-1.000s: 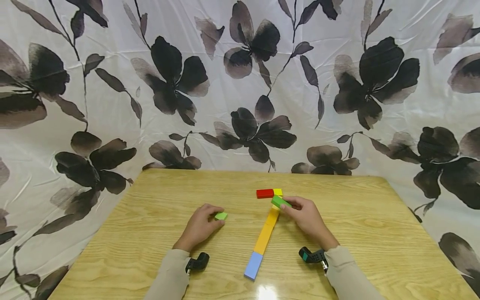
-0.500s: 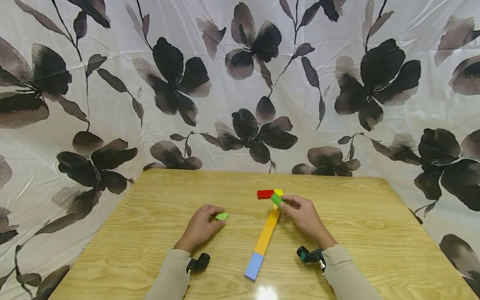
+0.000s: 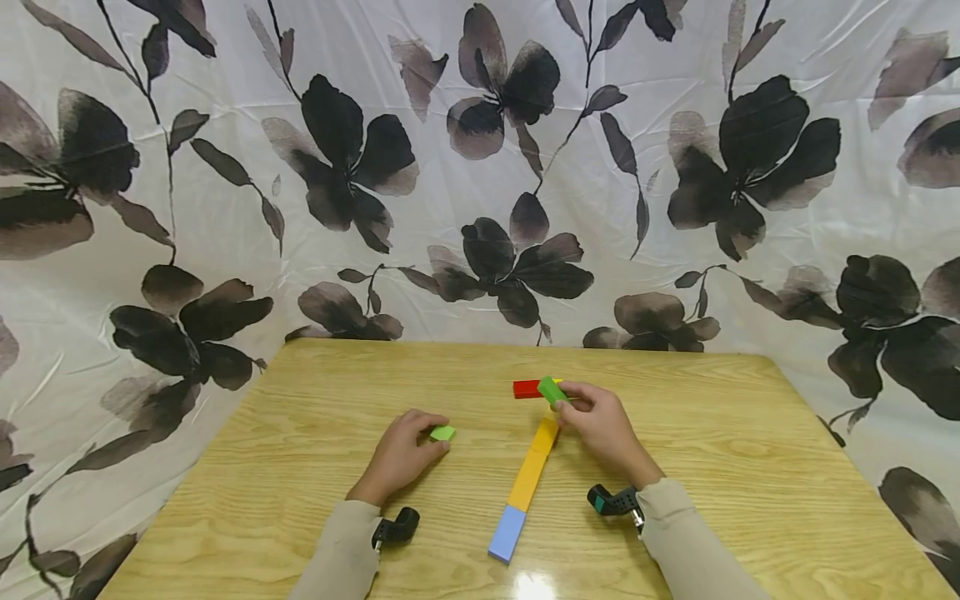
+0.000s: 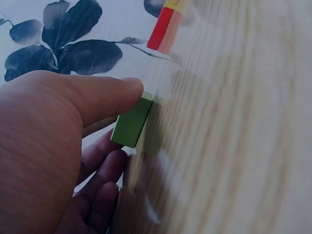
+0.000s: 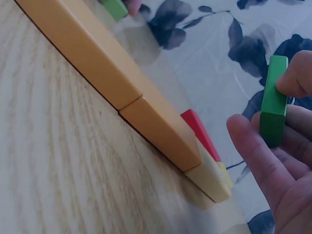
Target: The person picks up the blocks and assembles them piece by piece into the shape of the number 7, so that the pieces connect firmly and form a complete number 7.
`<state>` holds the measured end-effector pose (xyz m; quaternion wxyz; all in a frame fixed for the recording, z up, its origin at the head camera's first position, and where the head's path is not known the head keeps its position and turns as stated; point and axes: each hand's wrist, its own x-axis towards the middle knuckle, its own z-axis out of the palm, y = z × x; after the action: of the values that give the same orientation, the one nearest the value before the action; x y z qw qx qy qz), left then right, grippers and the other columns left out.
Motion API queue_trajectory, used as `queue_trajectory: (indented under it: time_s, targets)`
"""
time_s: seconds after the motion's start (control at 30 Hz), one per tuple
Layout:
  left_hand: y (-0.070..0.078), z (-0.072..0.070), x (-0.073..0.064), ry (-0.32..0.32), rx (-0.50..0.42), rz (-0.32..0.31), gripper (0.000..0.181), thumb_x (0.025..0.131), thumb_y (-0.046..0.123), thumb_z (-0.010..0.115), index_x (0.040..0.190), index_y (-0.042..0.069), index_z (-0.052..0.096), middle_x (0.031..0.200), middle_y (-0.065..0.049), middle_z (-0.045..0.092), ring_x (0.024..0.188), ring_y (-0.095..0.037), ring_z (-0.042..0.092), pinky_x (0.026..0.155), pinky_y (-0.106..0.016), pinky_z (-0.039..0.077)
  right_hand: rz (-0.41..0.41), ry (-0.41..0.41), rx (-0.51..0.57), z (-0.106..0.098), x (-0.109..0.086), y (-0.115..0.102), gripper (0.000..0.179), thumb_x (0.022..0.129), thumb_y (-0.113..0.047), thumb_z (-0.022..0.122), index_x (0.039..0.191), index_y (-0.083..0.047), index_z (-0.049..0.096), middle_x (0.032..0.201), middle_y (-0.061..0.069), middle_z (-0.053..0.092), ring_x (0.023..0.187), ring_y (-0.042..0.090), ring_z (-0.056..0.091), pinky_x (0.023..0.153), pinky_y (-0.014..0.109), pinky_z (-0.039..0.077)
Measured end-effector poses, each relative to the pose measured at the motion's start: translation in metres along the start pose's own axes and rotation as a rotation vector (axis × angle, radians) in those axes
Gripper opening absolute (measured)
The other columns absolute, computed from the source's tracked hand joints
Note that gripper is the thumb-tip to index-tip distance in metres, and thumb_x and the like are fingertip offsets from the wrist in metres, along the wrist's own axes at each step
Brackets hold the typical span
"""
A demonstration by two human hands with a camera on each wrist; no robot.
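My left hand (image 3: 405, 454) pinches a light green block (image 3: 442, 433) on the table, left of the row; the left wrist view shows the thumb on the block (image 4: 131, 122) and the fingers behind it. In my right hand (image 3: 606, 423) a darker green block (image 3: 553, 392) is held above the table between thumb and fingers. In the right wrist view this green block (image 5: 274, 100) stands near upright, apart from the row. Under it in the head view lie a red block (image 3: 527, 389) and a mostly hidden yellow block (image 3: 558, 381).
A slanting row has a blue block (image 3: 507, 534) at the near end, then orange blocks (image 3: 534, 469); a pale yellow block (image 5: 209, 178) follows at the far end. A floral cloth (image 3: 480, 183) hangs behind the wooden table (image 3: 300, 400).
The right hand has moved slightly away from the body and upward with the green block, which has turned steeper and now covers part of the red and yellow blocks. The left hand stays put.
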<state>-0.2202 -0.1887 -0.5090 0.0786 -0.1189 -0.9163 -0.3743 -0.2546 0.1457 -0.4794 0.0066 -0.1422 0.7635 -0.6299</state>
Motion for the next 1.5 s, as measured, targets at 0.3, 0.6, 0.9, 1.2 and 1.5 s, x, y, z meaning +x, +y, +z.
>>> queue_trajectory:
  time_s: [0.3,0.6,0.9,1.2,1.5]
  targets:
    - [0.001,0.001,0.002,0.006,-0.004,0.010,0.036,0.089,0.022,0.078,0.124,0.016,0.072,0.118,-0.001,0.064,0.112,-0.024,0.058,0.097,-0.048,0.046,-0.015,0.006,-0.102,0.001,0.011,0.000,0.036,0.096,-0.015,0.069,0.130,-0.003,0.065,0.117,0.016,0.066,0.101,0.029,0.067,0.079,0.033,0.058]
    - [0.001,0.003,0.002,0.005,-0.004,0.020,0.035,0.090,0.021,0.078,0.124,0.016,0.072,0.116,0.000,0.063,0.110,-0.023,0.058,0.094,-0.048,0.047,-0.078,0.031,-0.259,0.001,0.021,-0.006,0.038,0.094,-0.026,0.072,0.128,-0.010,0.069,0.110,0.006,0.070,0.094,0.023,0.065,0.078,0.032,0.055]
    - [0.003,0.002,0.001,0.008,-0.007,0.013,0.035,0.090,0.020,0.078,0.124,0.015,0.072,0.117,-0.001,0.064,0.111,-0.024,0.058,0.096,-0.048,0.046,-0.109,0.031,-0.274,0.005,0.028,-0.006,0.037,0.095,-0.023,0.072,0.127,-0.006,0.068,0.113,0.006,0.071,0.103,0.023,0.065,0.088,0.036,0.053]
    - [0.000,0.001,-0.001,0.016,-0.008,0.012,0.035,0.090,0.020,0.078,0.123,0.015,0.072,0.116,0.000,0.064,0.109,-0.023,0.058,0.095,-0.047,0.047,-0.088,0.040,-0.221,0.014,0.034,-0.004,0.037,0.093,-0.012,0.070,0.128,-0.002,0.066,0.113,0.010,0.070,0.102,0.024,0.065,0.083,0.031,0.055]
    - [-0.002,0.001,-0.002,0.017,-0.026,0.004,0.034,0.090,0.021,0.078,0.123,0.017,0.072,0.116,0.001,0.064,0.110,-0.023,0.057,0.095,-0.048,0.046,-0.092,0.021,-0.233,0.018,0.043,0.002,0.037,0.093,-0.012,0.070,0.129,-0.004,0.067,0.111,0.009,0.070,0.101,0.024,0.065,0.084,0.034,0.054]
